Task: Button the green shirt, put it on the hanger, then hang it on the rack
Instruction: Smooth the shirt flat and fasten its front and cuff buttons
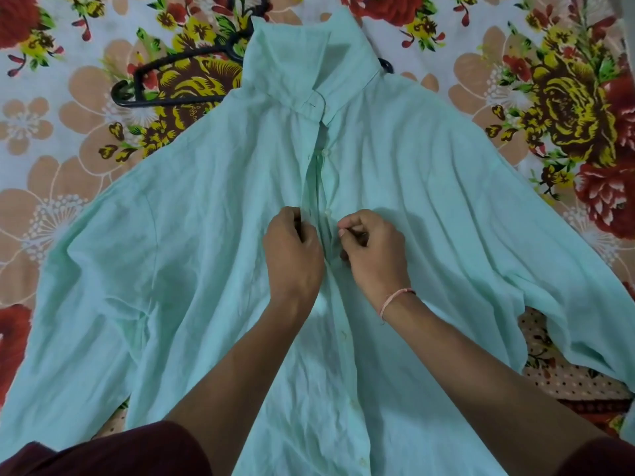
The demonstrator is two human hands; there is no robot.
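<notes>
Head view shows our green shirt (429, 201) spread front-up on the floral bedsheet (68, 97). We are mid-buttoning: our left hand (292, 255) pinches the buttonhole edge, and our right hand (374, 255) pinches the button edge, just below an undone button (327, 211). Next, we judge, that button needs threading through its hole. A black hanger (171, 63) lies partly under the collar; no container shows.

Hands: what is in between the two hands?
In the head view, the two front edges of the shirt run between the left hand and right hand, not yet joined there; a button sits just above.
</notes>
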